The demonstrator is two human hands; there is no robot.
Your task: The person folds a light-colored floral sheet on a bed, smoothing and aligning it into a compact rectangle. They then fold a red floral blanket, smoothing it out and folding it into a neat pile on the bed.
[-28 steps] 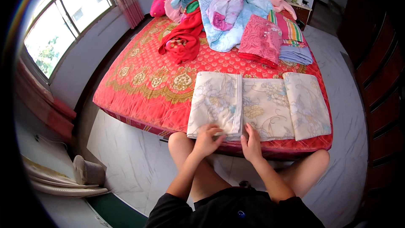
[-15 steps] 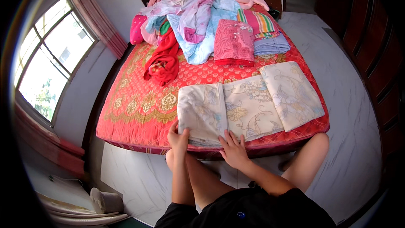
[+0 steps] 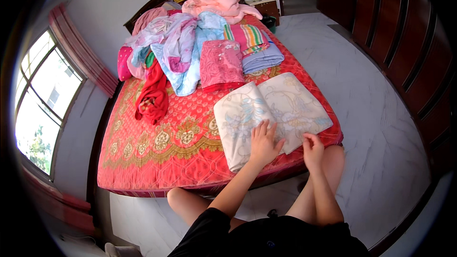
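A cream cloth (image 3: 295,102) with a pale blue and beige floral print lies folded near the bed's front right corner. Its left part is doubled over into a thick flap, next to a flatter right part. My left hand (image 3: 264,146) rests on the flap's right side, fingers stretched out and holding nothing. At the near edge of the right part, my right hand (image 3: 312,151) has its fingers bent together over the cloth's edge. Its fingertips are partly hidden.
Folded pink cloth (image 3: 222,64), a striped cloth (image 3: 247,38) and a blue folded cloth (image 3: 263,59) lie beyond. Loose bedding (image 3: 164,35) and a red garment (image 3: 153,93) heap at the far left. The red patterned bed cover (image 3: 157,152) lies underneath.
The cloth's left part has been folded over to the right, making it narrower. Both hands have moved right along its near edge. The view has shifted right.
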